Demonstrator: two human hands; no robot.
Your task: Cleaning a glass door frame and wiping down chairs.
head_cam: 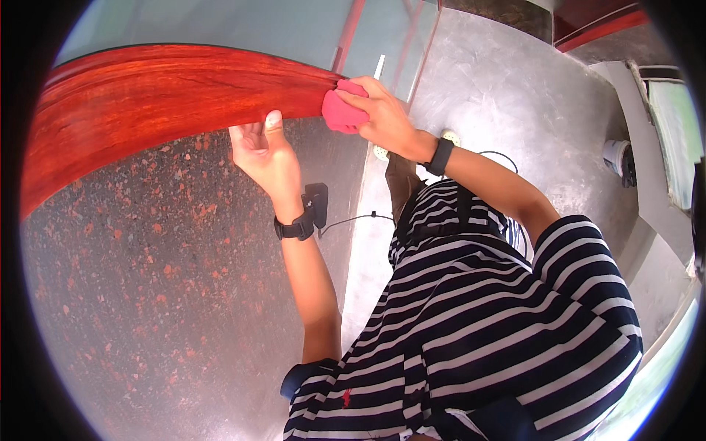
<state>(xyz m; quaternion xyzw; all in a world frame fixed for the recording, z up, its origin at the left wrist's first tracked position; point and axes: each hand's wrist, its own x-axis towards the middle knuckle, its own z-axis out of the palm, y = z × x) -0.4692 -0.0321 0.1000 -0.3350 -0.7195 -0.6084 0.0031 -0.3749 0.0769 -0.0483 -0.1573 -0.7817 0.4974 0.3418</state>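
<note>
In my right hand (386,113) is a folded pink cloth (345,110), held against the right end of a glossy red-brown wooden rail (182,85). The thumb and fingers grip the cloth, part of which hangs below the wood. My left hand (267,146) is at the rail's lower edge, palm turned up and thumb raised apart from the curled fingers. Its fingertips are at the wood; whether they press on it I cannot tell. Along the rail's upper edge runs a pane of glass (220,25).
A dark, orange-speckled surface (160,264) spreads below the rail. Grey floor (496,82) lies to the right, with a white bucket-like container (616,155) by the far wall. A black cable (353,218) runs from the device on my left wrist towards my waist.
</note>
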